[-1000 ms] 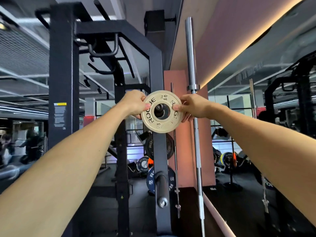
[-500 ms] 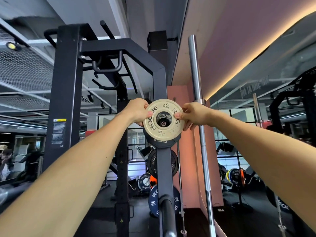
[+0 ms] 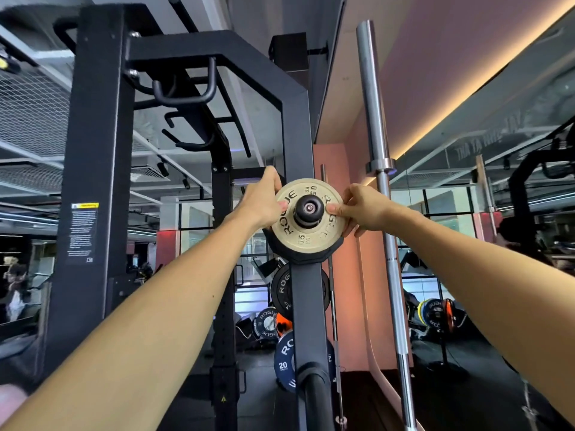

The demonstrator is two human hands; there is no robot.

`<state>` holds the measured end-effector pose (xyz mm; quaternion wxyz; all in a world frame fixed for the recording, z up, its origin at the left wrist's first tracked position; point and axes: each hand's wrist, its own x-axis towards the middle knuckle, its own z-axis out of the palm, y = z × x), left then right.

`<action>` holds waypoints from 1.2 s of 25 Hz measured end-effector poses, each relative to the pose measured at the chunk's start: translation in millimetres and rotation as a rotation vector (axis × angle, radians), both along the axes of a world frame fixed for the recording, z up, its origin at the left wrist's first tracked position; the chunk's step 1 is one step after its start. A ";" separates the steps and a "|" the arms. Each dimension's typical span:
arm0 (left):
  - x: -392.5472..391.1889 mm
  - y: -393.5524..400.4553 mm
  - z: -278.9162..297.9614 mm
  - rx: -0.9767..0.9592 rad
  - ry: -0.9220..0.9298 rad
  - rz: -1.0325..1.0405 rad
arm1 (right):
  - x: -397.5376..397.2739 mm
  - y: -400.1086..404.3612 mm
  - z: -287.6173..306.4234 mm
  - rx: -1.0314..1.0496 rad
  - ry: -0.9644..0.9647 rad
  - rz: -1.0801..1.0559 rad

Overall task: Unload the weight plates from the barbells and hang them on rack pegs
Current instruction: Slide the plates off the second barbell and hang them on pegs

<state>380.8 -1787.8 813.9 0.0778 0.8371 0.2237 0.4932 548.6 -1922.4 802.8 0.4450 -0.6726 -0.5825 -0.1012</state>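
Observation:
A small tan weight plate [image 3: 306, 241] marked ROGUE sits on a black rack peg [image 3: 308, 208] whose round end pokes through the plate's hole. My left hand [image 3: 263, 202] grips the plate's left rim, thumb on its face. My right hand [image 3: 361, 208] pinches the right rim the same way. Just behind it on the same peg hangs a black plate [image 3: 303, 259], only its lower edge showing.
The peg is on a black rack upright [image 3: 306, 306]. Lower down hang a black plate [image 3: 281, 289] and a blue 20 plate [image 3: 284, 359], with another peg [image 3: 315, 396] at the bottom. A steel barbell [image 3: 378, 181] stands upright to the right, beside a mirror wall.
Both hands have pushed the tan plate onto the peg; the peg's end now sticks out through the hole, where before the plate was held in front of it.

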 end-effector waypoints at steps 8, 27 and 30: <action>51.1 52.2 -1.5 0.167 0.013 0.240 | 37.1 59.9 4.3 -0.066 -0.022 -0.164; 47.3 80.8 -19.3 0.123 0.181 0.179 | 49.3 78.7 -26.5 0.040 -0.059 -0.246; 29.4 78.0 -44.8 0.064 0.262 0.208 | 37.8 67.0 -42.9 -0.019 -0.173 -0.265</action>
